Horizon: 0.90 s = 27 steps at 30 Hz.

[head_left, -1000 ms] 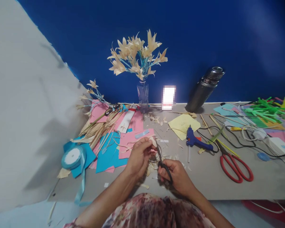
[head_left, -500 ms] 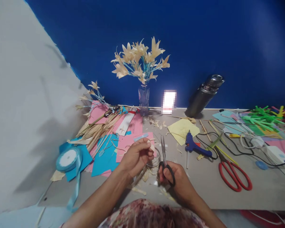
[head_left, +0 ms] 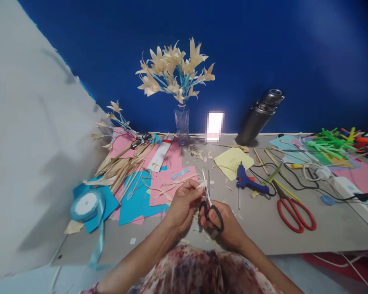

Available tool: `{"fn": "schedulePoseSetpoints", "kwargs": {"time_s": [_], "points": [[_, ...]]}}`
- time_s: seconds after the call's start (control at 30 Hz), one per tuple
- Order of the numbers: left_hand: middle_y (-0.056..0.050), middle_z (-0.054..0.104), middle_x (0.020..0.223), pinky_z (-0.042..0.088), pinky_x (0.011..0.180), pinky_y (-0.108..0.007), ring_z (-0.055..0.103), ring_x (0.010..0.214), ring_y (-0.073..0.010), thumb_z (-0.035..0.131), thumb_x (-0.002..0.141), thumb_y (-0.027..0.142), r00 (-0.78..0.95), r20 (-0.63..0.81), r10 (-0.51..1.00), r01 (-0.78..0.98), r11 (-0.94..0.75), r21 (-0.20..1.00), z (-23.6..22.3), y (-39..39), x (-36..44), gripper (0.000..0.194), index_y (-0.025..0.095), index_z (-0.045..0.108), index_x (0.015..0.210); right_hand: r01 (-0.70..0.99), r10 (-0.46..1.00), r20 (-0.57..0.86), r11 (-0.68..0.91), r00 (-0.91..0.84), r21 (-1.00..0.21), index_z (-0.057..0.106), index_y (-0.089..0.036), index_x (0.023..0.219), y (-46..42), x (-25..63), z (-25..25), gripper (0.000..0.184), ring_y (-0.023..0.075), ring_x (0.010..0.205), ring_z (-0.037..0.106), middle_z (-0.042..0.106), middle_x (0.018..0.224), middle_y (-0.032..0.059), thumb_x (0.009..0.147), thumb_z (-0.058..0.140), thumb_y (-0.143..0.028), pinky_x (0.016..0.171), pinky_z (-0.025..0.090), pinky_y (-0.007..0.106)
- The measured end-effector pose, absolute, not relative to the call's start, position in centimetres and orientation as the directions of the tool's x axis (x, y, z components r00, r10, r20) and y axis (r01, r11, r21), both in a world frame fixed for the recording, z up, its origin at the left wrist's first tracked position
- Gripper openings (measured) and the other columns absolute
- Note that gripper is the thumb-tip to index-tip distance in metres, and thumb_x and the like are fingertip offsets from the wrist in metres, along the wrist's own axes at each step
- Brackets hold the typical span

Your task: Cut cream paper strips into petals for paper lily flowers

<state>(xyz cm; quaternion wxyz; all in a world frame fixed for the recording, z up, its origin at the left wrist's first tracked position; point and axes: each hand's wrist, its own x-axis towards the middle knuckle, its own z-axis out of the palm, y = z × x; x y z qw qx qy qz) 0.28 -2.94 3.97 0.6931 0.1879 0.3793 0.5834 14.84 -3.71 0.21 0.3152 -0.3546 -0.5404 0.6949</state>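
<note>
My right hand grips small black-handled scissors, blades pointing up and slightly apart. My left hand pinches a small pale dried-leaf piece right at the blades. Both hands meet over the near middle of the grey table. Pale leaf scraps lie on the table under the hands.
Pink and blue paper sheets, dried leaves and a blue ribbon roll lie left. A vase of pale leaf flowers and a steel flask stand at the back. A blue glue gun, red scissors and cables lie right.
My hands have come together: the left hand moved right and brought the leaf piece to the scissor blades. The head view shifted slightly.
</note>
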Motion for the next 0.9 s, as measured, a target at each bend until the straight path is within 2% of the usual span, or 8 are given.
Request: {"fn": "schedulePoseSetpoints", "kwargs": {"time_s": [0.2, 0.33, 0.47, 0.67, 0.8, 0.9], "points": [[0.003, 0.058, 0.052, 0.035, 0.030, -0.018, 0.046, 0.034, -0.0086, 0.080, 0.070, 0.030, 0.094, -0.304, 0.948, -0.617, 0.295, 0.729, 3.8, -3.5, 0.6, 0.029, 0.018, 0.053, 0.072, -0.071, 0.839, -0.136, -0.203, -0.526, -0.977, 0.061, -0.016, 0.086, -3.8, 14.5, 0.9, 0.065, 0.0092, 0.051, 0.038, 0.062, 0.068, 0.0025, 0.080, 0.052, -0.080, 0.048, 0.029, 0.023], [0.004, 0.056, 0.047, 0.036, 0.026, -0.018, 0.045, 0.031, -0.0094, 0.081, 0.070, 0.032, 0.083, -0.297, 0.951, -0.621, 0.283, 0.731, 3.5, -3.5, 0.8, 0.032, 0.019, 0.052, 0.071, -0.064, 0.841, -0.099, -0.156, -0.531, -0.986, 0.060, -0.016, 0.082, -3.8, 14.4, 1.4, 0.069, 0.0094, 0.050, 0.036, 0.059, 0.065, 0.0019, 0.079, 0.048, -0.083, 0.047, 0.028, 0.023], [0.005, 0.055, 0.048, 0.036, 0.025, -0.019, 0.044, 0.029, -0.0093, 0.081, 0.070, 0.034, 0.067, -0.299, 0.952, -0.648, 0.269, 0.712, 3.3, -3.4, 0.9, 0.033, 0.019, 0.052, 0.072, -0.075, 0.836, -0.112, -0.180, -0.537, -0.981, 0.060, -0.016, 0.084, -3.9, 14.4, 1.3, 0.069, 0.0094, 0.050, 0.035, 0.059, 0.066, 0.0021, 0.078, 0.049, -0.083, 0.047, 0.027, 0.023], [0.005, 0.055, 0.055, 0.036, 0.034, -0.016, 0.048, 0.038, -0.0067, 0.083, 0.067, 0.028, 0.011, -0.309, 0.951, -0.666, 0.238, 0.707, 3.7, -3.5, 0.8, 0.032, 0.017, 0.054, 0.070, -0.078, 0.820, -0.152, -0.233, -0.552, -0.969, 0.061, -0.016, 0.085, -4.1, 14.6, 0.2, 0.063, 0.0097, 0.052, 0.038, 0.061, 0.069, 0.0032, 0.079, 0.054, -0.078, 0.049, 0.028, 0.023], [0.002, 0.059, 0.062, 0.040, 0.043, -0.017, 0.055, 0.050, -0.0087, 0.086, 0.064, 0.025, -0.012, -0.296, 0.955, -0.669, 0.212, 0.712, 3.8, -3.4, 0.6, 0.033, 0.016, 0.055, 0.069, -0.067, 0.807, -0.170, -0.250, -0.565, -0.966, 0.061, -0.017, 0.085, -4.1, 14.7, -0.1, 0.064, 0.0113, 0.054, 0.042, 0.062, 0.069, 0.0039, 0.076, 0.055, -0.080, 0.050, 0.030, 0.024], [0.002, 0.060, 0.062, 0.039, 0.047, -0.018, 0.054, 0.052, -0.0090, 0.085, 0.066, 0.025, -0.004, -0.284, 0.959, -0.659, 0.211, 0.722, 3.7, -3.4, 0.5, 0.031, 0.016, 0.055, 0.069, -0.051, 0.812, -0.167, -0.235, -0.560, -0.971, 0.062, -0.017, 0.083, -4.1, 14.8, -0.3, 0.063, 0.0120, 0.055, 0.043, 0.062, 0.068, 0.0038, 0.078, 0.053, -0.079, 0.051, 0.031, 0.024]]}}
